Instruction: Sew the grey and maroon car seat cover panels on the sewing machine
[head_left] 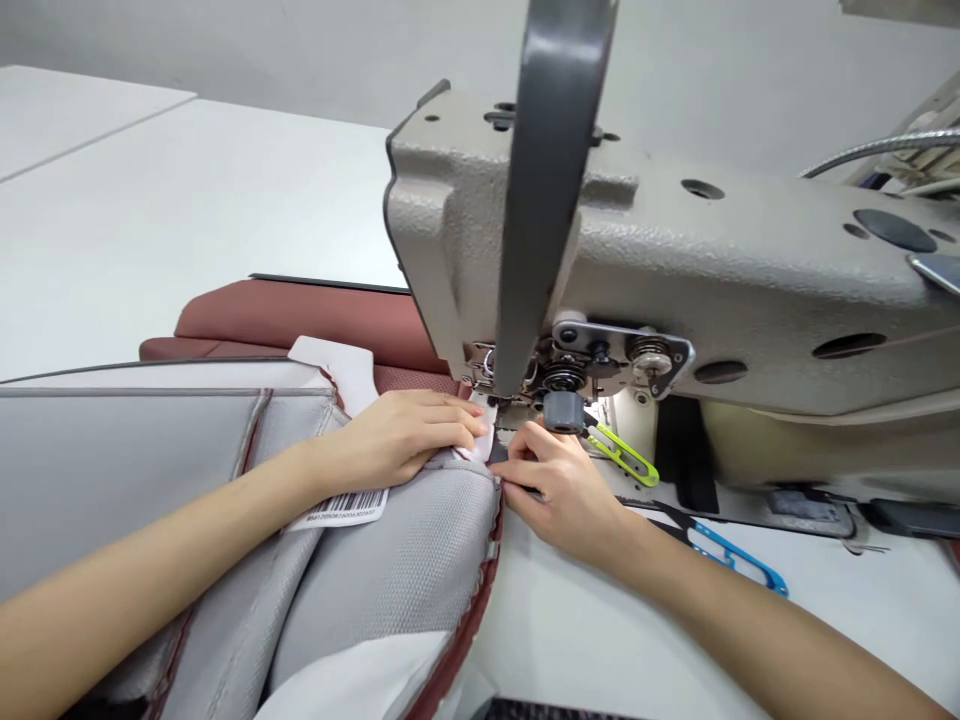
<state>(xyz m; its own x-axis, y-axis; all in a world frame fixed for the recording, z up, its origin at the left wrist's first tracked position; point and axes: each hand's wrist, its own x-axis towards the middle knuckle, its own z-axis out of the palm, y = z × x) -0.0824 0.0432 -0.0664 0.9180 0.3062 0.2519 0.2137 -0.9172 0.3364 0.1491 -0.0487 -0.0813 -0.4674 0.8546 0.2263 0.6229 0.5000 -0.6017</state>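
Grey mesh upholstery under your left hand, fingers flat and pressing, not gripping; your right hand pinches its seam edge right beside the sewing machine foot.

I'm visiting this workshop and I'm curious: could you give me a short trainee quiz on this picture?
1. Which colour are the thread snips nearest the right hand? A) blue B) yellow-green C) red
2. True or false: the barcode label lies on the grey mesh fabric below the left hand.
3. Fill in the blank: both hands are beside the head of an industrial ____ machine.

Key: 1 B; 2 true; 3 sewing.
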